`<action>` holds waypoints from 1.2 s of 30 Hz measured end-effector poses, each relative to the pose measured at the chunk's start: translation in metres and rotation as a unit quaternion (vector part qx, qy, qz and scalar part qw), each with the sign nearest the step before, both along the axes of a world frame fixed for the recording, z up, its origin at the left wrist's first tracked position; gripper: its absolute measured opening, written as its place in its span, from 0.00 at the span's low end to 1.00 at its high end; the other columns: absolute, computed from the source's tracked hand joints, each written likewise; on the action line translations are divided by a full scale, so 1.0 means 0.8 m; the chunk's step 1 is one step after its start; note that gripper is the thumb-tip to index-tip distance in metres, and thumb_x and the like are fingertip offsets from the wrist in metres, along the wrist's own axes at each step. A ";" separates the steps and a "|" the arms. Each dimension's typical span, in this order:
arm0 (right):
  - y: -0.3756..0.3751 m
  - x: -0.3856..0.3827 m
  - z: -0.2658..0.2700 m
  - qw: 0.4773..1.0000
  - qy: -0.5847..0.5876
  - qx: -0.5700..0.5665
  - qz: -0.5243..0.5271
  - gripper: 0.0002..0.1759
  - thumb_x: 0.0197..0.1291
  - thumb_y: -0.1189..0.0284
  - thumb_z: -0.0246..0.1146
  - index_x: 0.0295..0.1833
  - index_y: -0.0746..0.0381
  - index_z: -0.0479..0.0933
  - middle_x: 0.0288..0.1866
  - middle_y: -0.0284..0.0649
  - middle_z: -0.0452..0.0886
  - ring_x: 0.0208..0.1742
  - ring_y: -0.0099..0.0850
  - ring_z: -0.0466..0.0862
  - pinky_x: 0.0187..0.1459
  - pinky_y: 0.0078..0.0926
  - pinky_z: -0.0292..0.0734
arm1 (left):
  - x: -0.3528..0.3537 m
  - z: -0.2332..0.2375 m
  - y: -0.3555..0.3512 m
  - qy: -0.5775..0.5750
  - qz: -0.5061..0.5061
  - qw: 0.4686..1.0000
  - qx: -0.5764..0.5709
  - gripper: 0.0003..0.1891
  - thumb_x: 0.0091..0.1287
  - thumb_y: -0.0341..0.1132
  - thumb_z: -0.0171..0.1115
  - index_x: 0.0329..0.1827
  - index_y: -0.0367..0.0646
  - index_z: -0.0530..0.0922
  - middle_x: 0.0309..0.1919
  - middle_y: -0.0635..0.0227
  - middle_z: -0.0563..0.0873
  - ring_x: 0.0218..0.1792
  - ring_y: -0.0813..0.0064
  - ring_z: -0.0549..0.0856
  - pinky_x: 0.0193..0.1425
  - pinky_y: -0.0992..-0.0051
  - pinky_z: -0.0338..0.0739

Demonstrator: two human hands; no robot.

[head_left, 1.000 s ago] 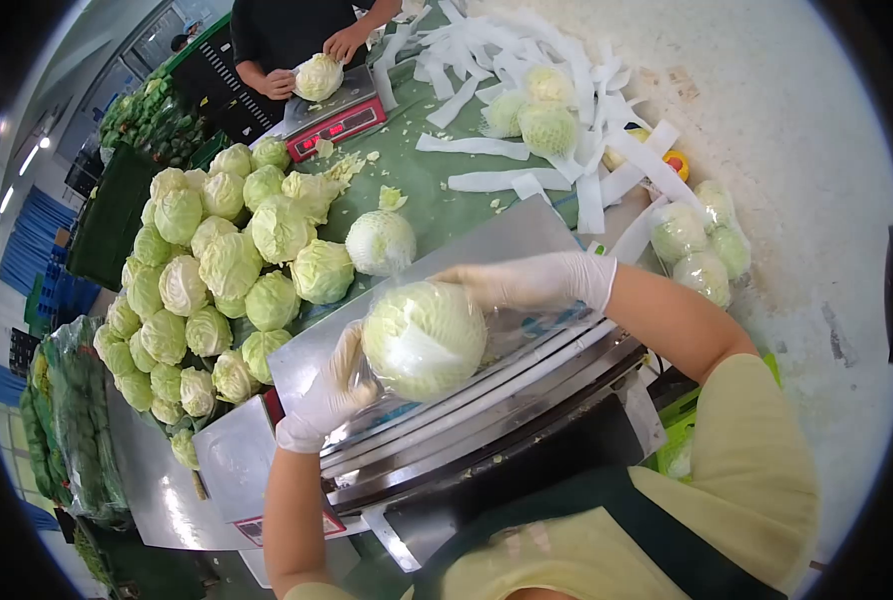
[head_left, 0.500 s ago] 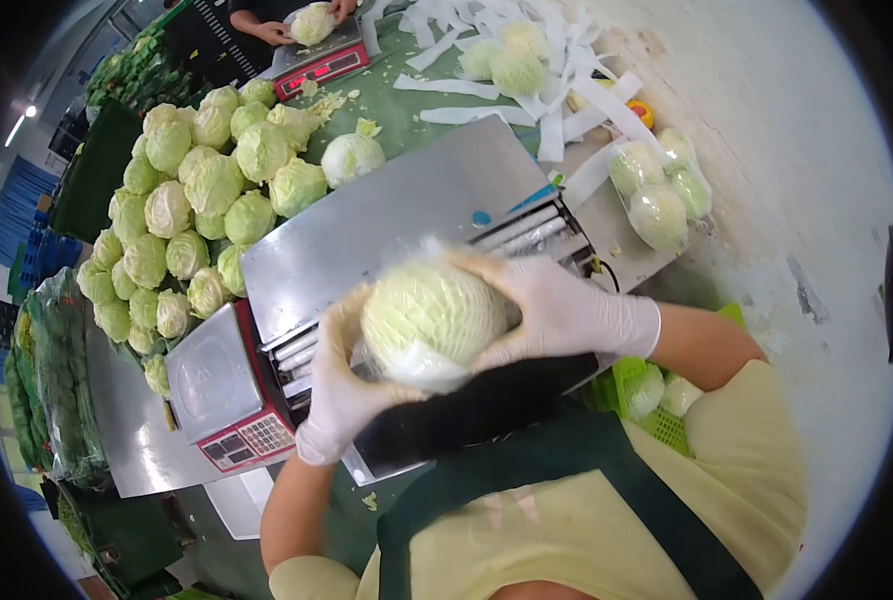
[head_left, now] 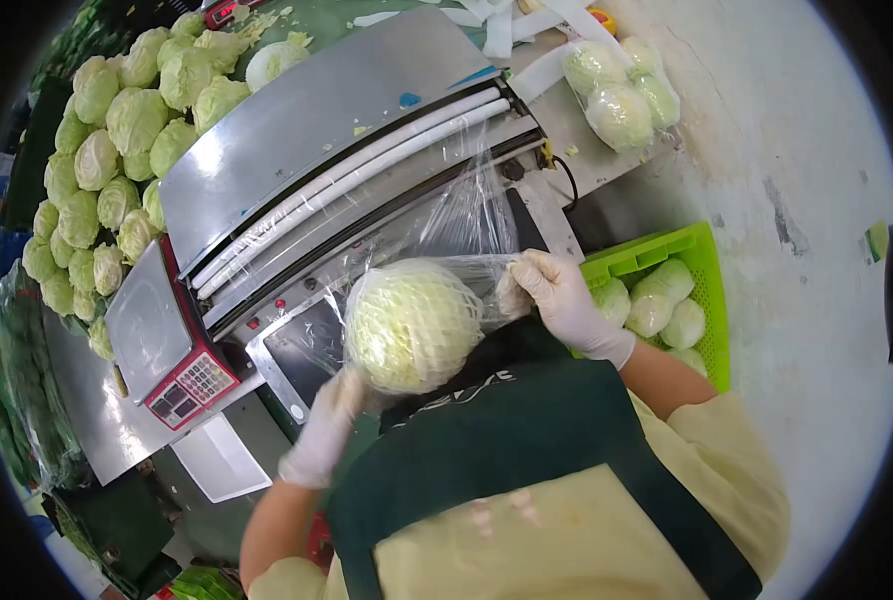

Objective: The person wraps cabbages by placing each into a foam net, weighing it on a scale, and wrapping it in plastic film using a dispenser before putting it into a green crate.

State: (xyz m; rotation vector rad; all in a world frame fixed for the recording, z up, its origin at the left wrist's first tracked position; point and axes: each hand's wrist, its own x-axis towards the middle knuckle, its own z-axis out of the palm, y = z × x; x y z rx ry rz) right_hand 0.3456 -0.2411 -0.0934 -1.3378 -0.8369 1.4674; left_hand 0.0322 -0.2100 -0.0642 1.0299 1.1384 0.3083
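Note:
A pale green cabbage (head_left: 412,325) in a white foam net rests at the front of the film wrapping machine (head_left: 342,75), close to my apron. Clear plastic film (head_left: 467,215) runs from the machine's rollers down around the cabbage. My right hand (head_left: 564,308), in a white glove, is closed on a bunched edge of the film and pulls it taut to the right of the cabbage. At the cabbage's lower left, my gloved left hand (head_left: 329,425) is closed on the film, its fingertips slightly blurred.
Loose cabbages (head_left: 137,120) are piled at the left beside a red-framed scale (head_left: 172,335). A green crate (head_left: 707,300) holding wrapped cabbages stands at my right. Several bagged cabbages (head_left: 622,115) lie at the table's far right corner. A white tray (head_left: 222,455) sits below the scale.
The cabbage has come down from between both palms to the machine's front. My hands have moved apart to its sides and taken hold of film. The view has tilted down, showing the rollers and crate.

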 end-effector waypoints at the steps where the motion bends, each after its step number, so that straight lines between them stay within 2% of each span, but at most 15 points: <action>1: -0.009 -0.009 -0.002 0.999 -0.005 -0.006 -0.043 0.17 0.75 0.63 0.57 0.38 0.65 0.77 0.28 0.30 0.79 0.29 0.16 0.75 0.33 0.16 0.71 | 0.012 0.005 -0.021 0.002 0.034 0.996 0.083 0.23 0.78 0.48 0.53 0.54 0.33 0.80 0.44 0.62 0.87 0.49 0.80 0.81 0.55 0.76 0.76; 6: -0.044 -0.035 -0.021 0.976 -0.105 -0.005 -0.191 0.16 0.76 0.63 0.56 0.36 0.62 0.76 0.22 0.26 0.72 0.19 0.13 0.67 0.21 0.15 0.61 | 0.009 -0.038 -0.095 0.031 0.209 0.967 0.143 0.16 0.78 0.43 0.56 0.39 0.36 0.79 0.26 0.64 0.86 0.24 0.82 0.82 0.30 0.79 0.77; 13: -0.112 -0.007 -0.039 0.948 -0.130 -0.149 -0.250 0.17 0.75 0.61 0.57 0.36 0.61 0.78 0.17 0.25 0.69 0.13 0.14 0.63 0.17 0.17 0.55 | 0.006 -0.058 -0.150 -0.013 0.456 0.889 -0.033 0.20 0.77 0.45 0.56 0.33 0.36 0.78 0.17 0.67 0.80 0.16 0.76 0.81 0.22 0.78 0.76; 16: -0.120 0.001 -0.069 0.940 -0.128 -0.207 -0.237 0.16 0.73 0.62 0.59 0.37 0.63 0.80 0.20 0.27 0.74 0.16 0.15 0.67 0.19 0.17 0.59 | 0.003 -0.076 -0.150 0.011 0.443 0.894 -0.061 0.19 0.78 0.46 0.54 0.33 0.40 0.76 0.16 0.71 0.76 0.14 0.79 0.74 0.20 0.79 0.72; 19: -0.103 -0.004 -0.158 0.955 -0.071 -0.218 -0.185 0.15 0.72 0.65 0.60 0.41 0.66 0.82 0.29 0.34 0.82 0.24 0.22 0.78 0.28 0.20 0.73 | -0.021 -0.143 -0.140 -0.077 0.330 0.940 -0.048 0.18 0.79 0.44 0.52 0.40 0.37 0.78 0.26 0.65 0.83 0.22 0.76 0.81 0.28 0.77 0.78; 22: -0.059 -0.065 -0.203 0.955 0.101 -0.276 -0.041 0.16 0.71 0.65 0.61 0.52 0.67 0.80 0.40 0.39 0.84 0.39 0.29 0.81 0.44 0.26 0.77 | 0.022 -0.187 -0.116 -0.105 0.326 0.937 -0.072 0.16 0.79 0.39 0.50 0.52 0.34 0.80 0.44 0.60 0.87 0.42 0.73 0.86 0.46 0.74 0.81; 23: -0.050 -0.080 -0.201 0.943 0.116 -0.309 0.033 0.18 0.70 0.67 0.61 0.58 0.67 0.79 0.48 0.41 0.85 0.48 0.29 0.82 0.53 0.27 0.77 | 0.033 -0.193 -0.114 -0.114 0.277 0.952 -0.060 0.17 0.79 0.40 0.51 0.55 0.34 0.79 0.48 0.58 0.86 0.46 0.70 0.85 0.51 0.72 0.81; 25: -0.062 -0.089 -0.214 0.858 0.452 -0.225 0.096 0.18 0.69 0.70 0.62 0.62 0.65 0.77 0.53 0.39 0.84 0.54 0.26 0.80 0.58 0.27 0.75 | 0.037 -0.218 -0.120 -0.213 0.266 0.932 -0.126 0.21 0.78 0.45 0.52 0.60 0.36 0.78 0.55 0.55 0.83 0.55 0.65 0.83 0.60 0.67 0.77; 27: -0.086 -0.094 -0.221 0.800 0.557 -0.193 0.110 0.19 0.72 0.70 0.58 0.65 0.64 0.75 0.57 0.38 0.83 0.58 0.24 0.80 0.62 0.27 0.74 | 0.037 -0.233 -0.136 -0.271 0.274 0.902 -0.196 0.21 0.78 0.45 0.52 0.61 0.37 0.78 0.56 0.55 0.83 0.57 0.64 0.81 0.63 0.65 0.75; 28: -0.092 -0.090 -0.217 0.828 0.508 -0.217 0.102 0.19 0.75 0.68 0.54 0.66 0.63 0.74 0.59 0.37 0.83 0.59 0.24 0.80 0.64 0.27 0.74 | 0.043 -0.227 -0.141 -0.275 0.268 0.903 -0.194 0.21 0.78 0.45 0.52 0.61 0.37 0.78 0.56 0.55 0.82 0.59 0.63 0.81 0.64 0.65 0.74; 29: -0.097 -0.087 -0.214 0.850 0.459 -0.241 0.091 0.20 0.78 0.67 0.50 0.68 0.62 0.73 0.60 0.36 0.82 0.59 0.24 0.81 0.66 0.27 0.74 | 0.048 -0.219 -0.147 -0.259 0.250 0.920 -0.153 0.21 0.77 0.45 0.53 0.61 0.37 0.78 0.57 0.55 0.82 0.60 0.63 0.80 0.65 0.64 0.74; 31: -0.076 -0.087 -0.128 0.964 0.038 0.063 0.254 0.22 0.68 0.64 0.62 0.62 0.64 0.76 0.56 0.36 0.84 0.55 0.25 0.81 0.57 0.28 0.75 | 0.064 -0.186 -0.144 -0.209 0.213 0.954 -0.014 0.21 0.77 0.45 0.53 0.61 0.38 0.78 0.58 0.56 0.82 0.62 0.62 0.79 0.67 0.63 0.72; 33: -0.075 -0.079 -0.081 0.955 -0.102 0.102 0.258 0.22 0.66 0.61 0.64 0.59 0.64 0.78 0.55 0.37 0.85 0.53 0.25 0.81 0.55 0.29 0.76 | 0.087 -0.144 -0.128 -0.136 0.175 0.945 0.239 0.20 0.77 0.45 0.54 0.62 0.38 0.77 0.59 0.56 0.81 0.64 0.60 0.77 0.69 0.62 0.70; 34: -0.071 -0.079 -0.059 0.952 -0.090 -0.039 0.290 0.26 0.67 0.54 0.64 0.55 0.67 0.80 0.51 0.40 0.85 0.51 0.26 0.81 0.52 0.30 0.76 | 0.098 -0.124 -0.112 -0.105 0.156 0.917 0.352 0.20 0.77 0.45 0.54 0.62 0.39 0.77 0.59 0.56 0.81 0.65 0.60 0.77 0.71 0.61 0.69; 36: -0.068 -0.086 -0.025 0.952 0.025 -0.105 0.287 0.24 0.72 0.53 0.57 0.49 0.67 0.81 0.50 0.41 0.83 0.54 0.26 0.78 0.57 0.28 0.72 | 0.114 -0.090 -0.086 -0.073 0.103 0.875 0.467 0.20 0.77 0.45 0.54 0.62 0.39 0.77 0.60 0.56 0.81 0.67 0.59 0.75 0.73 0.60 0.67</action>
